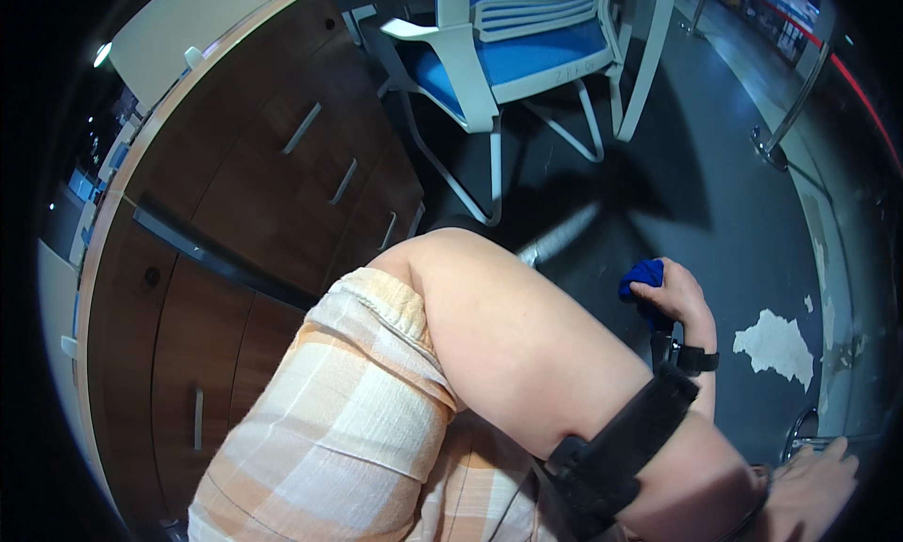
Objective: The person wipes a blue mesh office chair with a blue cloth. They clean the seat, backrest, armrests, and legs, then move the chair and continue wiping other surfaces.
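My right hand (pixel 674 288) grips a crumpled blue cloth (pixel 640 281) over the dark floor, its thumb on the near side. A black strap with a small device (pixel 695 359) is around that wrist. My bare left forearm (pixel 536 344) crosses close in front of the view, with a plaid sleeve (pixel 331 429) above the elbow and a wide black strap (pixel 621 457) lower down. My left hand (pixel 811 492) is at the lower right with its fingers apart, near a chrome metal part (pixel 801 436). Whether it touches that part I cannot tell.
Brown wooden cabinets (pixel 233 182) with metal handles stand at the left. A blue and white chair (pixel 487 69) stands ahead. At the right are a chrome barrier post (pixel 794 112) with a red belt and a pale worn floor patch (pixel 776 344).
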Motion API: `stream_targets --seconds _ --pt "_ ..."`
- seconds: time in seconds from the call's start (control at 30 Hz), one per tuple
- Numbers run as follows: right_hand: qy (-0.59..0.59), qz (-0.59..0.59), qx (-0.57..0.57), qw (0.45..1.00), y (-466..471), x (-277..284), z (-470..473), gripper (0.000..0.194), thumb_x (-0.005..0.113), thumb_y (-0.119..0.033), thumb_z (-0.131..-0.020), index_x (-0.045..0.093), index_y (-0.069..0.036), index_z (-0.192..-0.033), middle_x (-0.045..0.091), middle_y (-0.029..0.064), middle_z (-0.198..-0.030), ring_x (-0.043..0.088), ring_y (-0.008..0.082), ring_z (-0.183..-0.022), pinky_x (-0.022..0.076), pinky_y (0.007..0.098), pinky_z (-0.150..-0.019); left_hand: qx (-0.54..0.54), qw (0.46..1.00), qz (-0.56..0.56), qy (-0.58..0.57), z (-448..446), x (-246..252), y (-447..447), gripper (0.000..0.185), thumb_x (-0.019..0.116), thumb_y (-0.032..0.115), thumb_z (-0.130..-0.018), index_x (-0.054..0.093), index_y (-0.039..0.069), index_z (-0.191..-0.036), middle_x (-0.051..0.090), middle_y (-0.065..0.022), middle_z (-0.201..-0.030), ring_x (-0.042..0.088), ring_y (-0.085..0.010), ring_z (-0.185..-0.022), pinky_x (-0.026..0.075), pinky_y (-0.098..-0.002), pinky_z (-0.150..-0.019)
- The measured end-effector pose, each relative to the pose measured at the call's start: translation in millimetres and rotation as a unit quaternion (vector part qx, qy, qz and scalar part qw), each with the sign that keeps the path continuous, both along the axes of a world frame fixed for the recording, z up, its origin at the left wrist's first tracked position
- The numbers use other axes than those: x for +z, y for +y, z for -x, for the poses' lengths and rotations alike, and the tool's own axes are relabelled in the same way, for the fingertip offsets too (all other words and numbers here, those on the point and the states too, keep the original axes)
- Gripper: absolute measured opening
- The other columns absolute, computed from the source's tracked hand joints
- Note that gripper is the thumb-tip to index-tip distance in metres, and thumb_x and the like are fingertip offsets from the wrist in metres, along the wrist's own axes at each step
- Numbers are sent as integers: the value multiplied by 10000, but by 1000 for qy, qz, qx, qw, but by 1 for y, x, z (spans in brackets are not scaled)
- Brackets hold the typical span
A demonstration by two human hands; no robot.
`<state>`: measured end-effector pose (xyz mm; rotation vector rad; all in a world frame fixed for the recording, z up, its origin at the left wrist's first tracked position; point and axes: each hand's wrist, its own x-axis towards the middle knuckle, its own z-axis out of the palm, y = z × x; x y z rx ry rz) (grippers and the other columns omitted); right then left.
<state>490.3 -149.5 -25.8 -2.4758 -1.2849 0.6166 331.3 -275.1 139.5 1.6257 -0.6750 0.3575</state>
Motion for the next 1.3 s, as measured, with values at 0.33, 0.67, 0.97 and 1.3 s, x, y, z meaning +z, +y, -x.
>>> stream_targets --seconds 0.33,0.67,0.97,1.3 --pt "-17 2 -17 1000 -30 -4 -17 660 795 -472 -731 634 17 -1144 680 209 -1115 653 329 -1052 509 402 -923 61 935 -297 184 -22 -27 75 242 572 190 -845 686 -7 -929 623 -178 -1029 575 -348 -1022 464 -431 -949" --pt "-65 44 -50 996 -49 -27 -33 634 745 -523 -790 608 -54 -1194 679 129 -1168 643 277 -1091 519 349 -944 152 907 -22 392 -106 -100 190 292 586 184 -932 674 -64 -1060 682 -138 -987 627 -175 -915 505 -296 -842" --pt "188 -21 -160 969 -53 -58 -60 504 768 -396 -791 674 -11 -1102 723 148 -926 699 256 -862 545 363 -815 203 869 210 400 -144 -159 288 191 606 248 -895 717 103 -950 678 -9 -961 582 -135 -920 428 -319 -828" --pt "222 -386 -297 845 -68 -22 -79 397 741 -270 -884 641 32 -1121 711 108 -989 683 161 -824 565 301 -722 253 833 323 372 -165 -161 339 259 645 255 -868 685 93 -1066 693 -49 -1095 608 -169 -1041 419 -316 -901"
